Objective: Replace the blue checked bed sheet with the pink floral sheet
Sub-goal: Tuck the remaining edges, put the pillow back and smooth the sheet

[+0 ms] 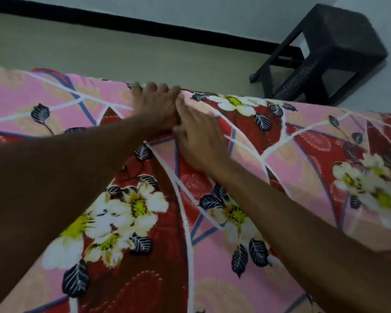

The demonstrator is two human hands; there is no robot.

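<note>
Pink floral sheet (pixel 54 105) lies spread over the bed, thin printed cloth: pink and red panels, white lines, cream flowers with yellow centres, dark veined leaves. Left hand (pixel 155 105) at the far edge, fingers (pixel 151 86) curled over the sheet's edge and clamped on it, tips hidden. Right hand (pixel 199 138) touches the left, fingers (pixel 185 114) straight and together, pressed flat on the cloth. Beyond the bed, smooth beige floor (pixel 99 48), then a black skirting strip. Top right, boxy black stool (pixel 339 37), woven-looking texture, standing on the floor near the bed.
</note>
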